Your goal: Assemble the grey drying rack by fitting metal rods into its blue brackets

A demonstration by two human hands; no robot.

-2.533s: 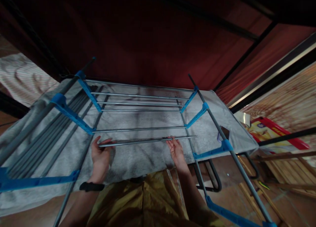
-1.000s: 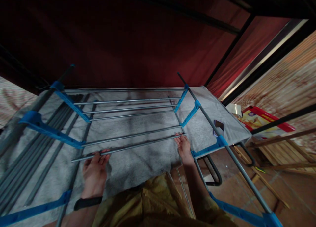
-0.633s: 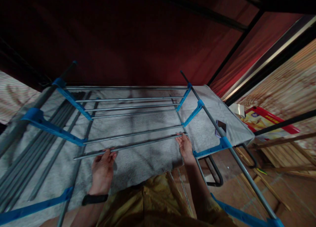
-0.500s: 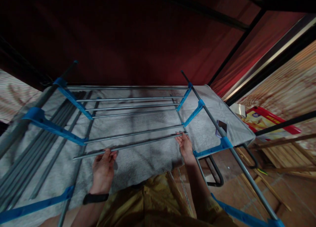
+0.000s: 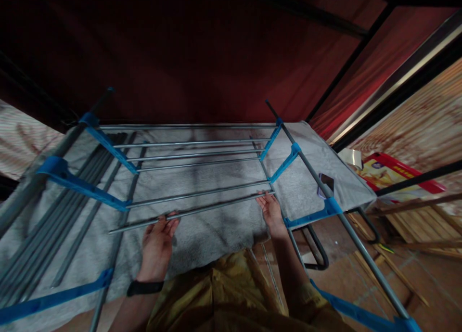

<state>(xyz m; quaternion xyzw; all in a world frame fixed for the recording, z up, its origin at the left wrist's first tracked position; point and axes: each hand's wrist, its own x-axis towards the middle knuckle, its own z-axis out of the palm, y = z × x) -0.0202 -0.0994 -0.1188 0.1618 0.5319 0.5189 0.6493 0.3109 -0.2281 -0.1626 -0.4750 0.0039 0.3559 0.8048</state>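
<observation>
A loose thin metal rod runs across in front of me, held at both ends. My left hand grips it from below, a little in from its left end, fingers curled round it. My right hand pinches its right end beside a blue plastic bracket. The rod lies just in front of a fitted rod of a drying rack with blue brackets and grey tubes. The rack stands over a grey cloth.
Several spare grey tubes lie on the cloth at left. A phone lies on the cloth's right side. A sloping rack tube runs down to the right. Wooden slats and a red-yellow box lie on the floor at right.
The rod has tilted, its left end now lower and nearer me than 2.5 s ago. My left hand has slid slightly right along it. My right hand stays at the right end.
</observation>
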